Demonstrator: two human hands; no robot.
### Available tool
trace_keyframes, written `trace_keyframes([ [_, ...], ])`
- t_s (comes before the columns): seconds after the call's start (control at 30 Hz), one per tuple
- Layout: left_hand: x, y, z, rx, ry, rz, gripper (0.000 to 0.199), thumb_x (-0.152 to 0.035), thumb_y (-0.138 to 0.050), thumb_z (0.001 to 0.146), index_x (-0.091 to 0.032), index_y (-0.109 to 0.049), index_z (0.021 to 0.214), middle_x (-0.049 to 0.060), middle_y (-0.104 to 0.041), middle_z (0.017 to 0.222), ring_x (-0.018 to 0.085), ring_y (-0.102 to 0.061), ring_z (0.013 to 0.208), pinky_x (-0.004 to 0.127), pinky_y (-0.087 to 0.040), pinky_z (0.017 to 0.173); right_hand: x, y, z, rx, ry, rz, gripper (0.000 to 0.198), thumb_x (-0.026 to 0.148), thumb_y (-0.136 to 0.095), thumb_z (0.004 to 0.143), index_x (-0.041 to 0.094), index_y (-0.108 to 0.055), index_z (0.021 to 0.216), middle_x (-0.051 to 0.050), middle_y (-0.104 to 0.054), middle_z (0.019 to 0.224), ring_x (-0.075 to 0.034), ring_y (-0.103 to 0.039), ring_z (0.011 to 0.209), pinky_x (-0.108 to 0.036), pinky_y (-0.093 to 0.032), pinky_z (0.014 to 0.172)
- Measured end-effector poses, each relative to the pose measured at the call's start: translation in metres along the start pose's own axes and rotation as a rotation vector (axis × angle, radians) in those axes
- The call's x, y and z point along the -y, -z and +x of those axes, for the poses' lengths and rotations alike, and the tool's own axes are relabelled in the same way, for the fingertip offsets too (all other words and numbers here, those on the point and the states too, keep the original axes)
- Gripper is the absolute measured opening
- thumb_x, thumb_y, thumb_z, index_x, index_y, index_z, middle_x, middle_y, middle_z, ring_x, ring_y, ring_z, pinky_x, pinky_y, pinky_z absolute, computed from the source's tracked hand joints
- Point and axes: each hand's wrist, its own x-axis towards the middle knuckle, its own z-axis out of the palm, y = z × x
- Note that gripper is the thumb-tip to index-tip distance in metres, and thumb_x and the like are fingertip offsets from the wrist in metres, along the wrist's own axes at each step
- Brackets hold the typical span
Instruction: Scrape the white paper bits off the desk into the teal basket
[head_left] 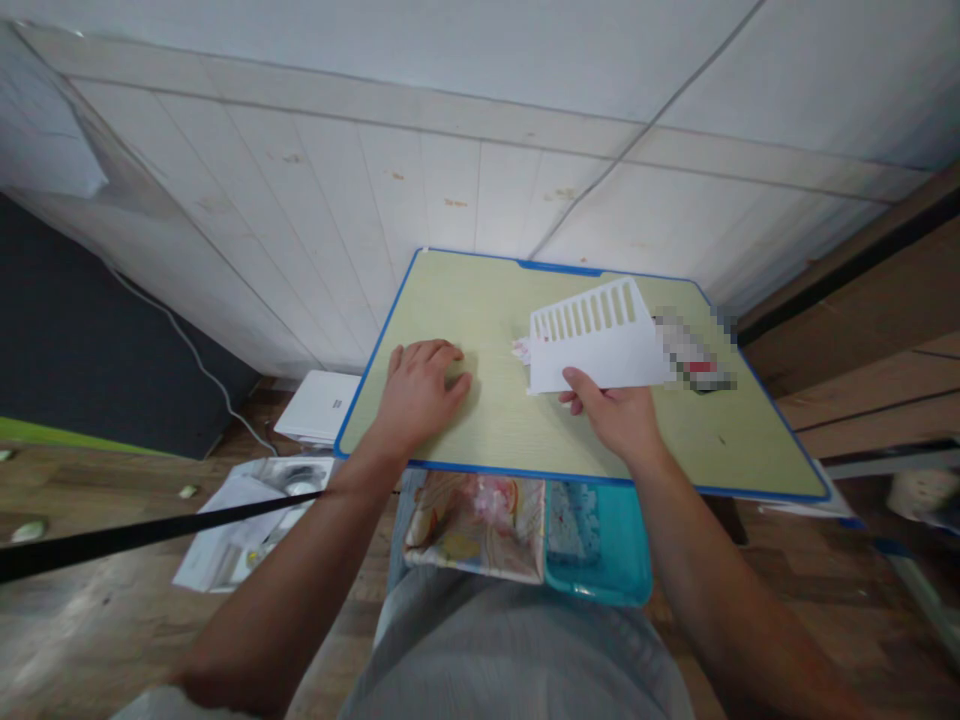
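My right hand [622, 415] grips a white slotted sheet [585, 362] by its near edge, thumb on top and fingers underneath. A row of long narrow cut-outs runs along the sheet's far side. It is held tilted over the pale yellow, blue-edged table [495, 430]. Partly hidden behind its left end is a small pinkish-white piece [521, 348], too unclear to name. Palm down on the left part of the tabletop rests my left hand [424, 390], its fingers loosely bent, the thumb apart, nothing held.
A pixelated item with a red patch [701, 367] lies on the table's right side. Below the near edge are a patterned open bag [450, 530] and a turquoise tray [634, 550]. White boxes [319, 405] stand at left. A black strap [187, 520] crosses toward my left forearm.
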Motion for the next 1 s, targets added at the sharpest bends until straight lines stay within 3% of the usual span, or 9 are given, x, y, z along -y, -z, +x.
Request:
trace_keyframes([
  [0.1,0.000,0.000,0.000,-0.002,0.001,-0.002,0.036,-0.038,-0.067,0.110,-0.021,-0.084,0.137,0.018,-0.083,0.154,0.041,-0.070,0.153,0.063,-0.045,0.139,-0.003,0.020,-0.010,-0.004,-0.026,-0.007,0.048,0.066,-0.091,0.091,0.025,-0.074,0.072,-0.007,-0.077,0.064,-0.024,-0.072,0.055,-0.039,-0.066,0.058],
  [0.27,0.000,0.000,0.001,-0.010,-0.007,-0.002,0.036,-0.038,-0.066,0.110,-0.020,-0.084,0.136,0.017,-0.084,0.153,0.041,-0.071,0.151,0.064,-0.046,0.137,-0.009,0.038,-0.013,-0.223,-0.058,0.054,0.038,0.057,-0.094,0.088,0.024,-0.077,0.080,-0.006,-0.080,0.066,-0.023,-0.070,0.050,-0.038,-0.061,0.054],
  [0.33,0.000,-0.001,0.000,-0.014,-0.009,-0.001,0.035,-0.037,-0.066,0.110,-0.020,-0.084,0.135,0.017,-0.084,0.153,0.041,-0.071,0.151,0.064,-0.046,0.137,-0.010,0.039,-0.014,-0.247,-0.067,0.042,0.036,0.055,-0.093,0.087,0.024,-0.077,0.078,-0.006,-0.079,0.065,-0.023,-0.069,0.050,-0.038,-0.061,0.054],
  [0.73,0.001,0.000,0.000,-0.004,-0.008,0.010,0.034,-0.039,-0.068,0.111,-0.023,-0.084,0.136,0.017,-0.083,0.154,0.041,-0.071,0.151,0.064,-0.045,0.138,-0.012,0.043,-0.042,-0.185,-0.105,-0.023,0.040,0.057,-0.091,0.090,0.025,-0.077,0.071,-0.007,-0.079,0.065,-0.025,-0.075,0.056,-0.038,-0.067,0.062],
  [1.0,0.000,0.000,-0.001,-0.017,-0.003,0.011,0.033,-0.038,-0.067,0.110,-0.024,-0.083,0.135,0.017,-0.083,0.154,0.041,-0.071,0.151,0.066,-0.044,0.139,-0.008,0.036,-0.045,-0.106,-0.071,-0.093,0.055,0.071,-0.085,0.094,0.028,-0.071,0.063,-0.009,-0.077,0.062,-0.030,-0.081,0.065,-0.045,-0.071,0.074],
])
